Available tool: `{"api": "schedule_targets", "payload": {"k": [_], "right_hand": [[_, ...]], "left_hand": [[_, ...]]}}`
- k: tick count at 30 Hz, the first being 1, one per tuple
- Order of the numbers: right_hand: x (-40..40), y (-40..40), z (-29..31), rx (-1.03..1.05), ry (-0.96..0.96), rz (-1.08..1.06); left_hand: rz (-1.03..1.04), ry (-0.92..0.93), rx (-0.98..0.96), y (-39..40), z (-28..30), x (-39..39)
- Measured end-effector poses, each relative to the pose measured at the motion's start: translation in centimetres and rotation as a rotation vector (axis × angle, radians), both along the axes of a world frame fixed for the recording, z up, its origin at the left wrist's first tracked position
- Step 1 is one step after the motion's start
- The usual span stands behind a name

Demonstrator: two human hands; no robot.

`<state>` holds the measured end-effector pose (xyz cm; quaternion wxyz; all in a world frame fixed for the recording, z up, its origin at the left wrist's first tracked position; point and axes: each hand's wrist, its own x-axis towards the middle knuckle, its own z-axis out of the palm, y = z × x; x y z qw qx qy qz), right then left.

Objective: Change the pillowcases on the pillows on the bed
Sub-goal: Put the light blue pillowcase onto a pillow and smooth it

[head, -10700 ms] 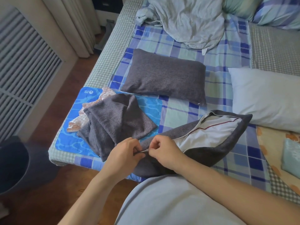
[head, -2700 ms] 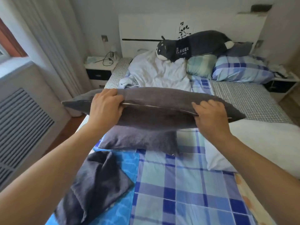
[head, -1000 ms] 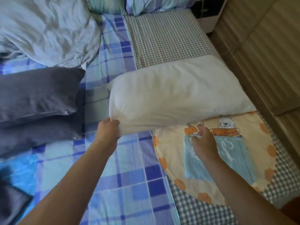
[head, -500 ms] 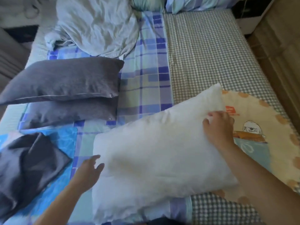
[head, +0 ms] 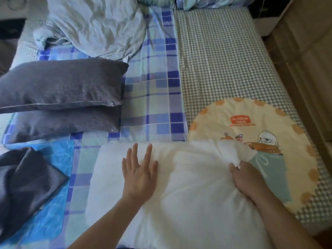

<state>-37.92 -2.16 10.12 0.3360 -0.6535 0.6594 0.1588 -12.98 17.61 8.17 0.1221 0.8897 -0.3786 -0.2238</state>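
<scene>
My left hand point(head: 139, 174) lay flat and open on the bare white pillow point(head: 179, 191), which sat on the bed point(head: 215, 60) under both hands. My right hand point(head: 245, 175) seemed to pinch its bunched corner. Two grey-cased pillows point(head: 61, 101) lay stacked beyond my left hand.

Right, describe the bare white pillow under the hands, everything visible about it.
The bare white pillow has no case: plain, soft, slightly creased white fabric, plump and rectangular. It lies flat across the near part of the bed, over the blue plaid sheet, with its right end overlapping the round cream cartoon-print mat. The left hand rests flat on it, fingers spread. The right hand pinches a bunched fold near its far right corner.
</scene>
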Motion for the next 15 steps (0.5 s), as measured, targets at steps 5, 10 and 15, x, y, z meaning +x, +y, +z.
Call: {"api": "schedule_targets", "payload": {"k": [5, 10, 15], "right_hand": [[-8.3, -0.2, -5.0, 0.004, 0.361, 0.032], [-6.5, -6.2, -7.9, -0.321, 0.052, 0.043], [-3.7, -11.4, -13.2, -0.087, 0.124, 0.323]], "left_hand": [[-0.586, 0.451, 0.782, 2.7, -3.9, -4.5], [-0.699, 0.624, 0.954, 1.9, -1.6, -2.9], [-0.67, 0.525, 0.79, 3.3, -2.1, -2.0]]}}
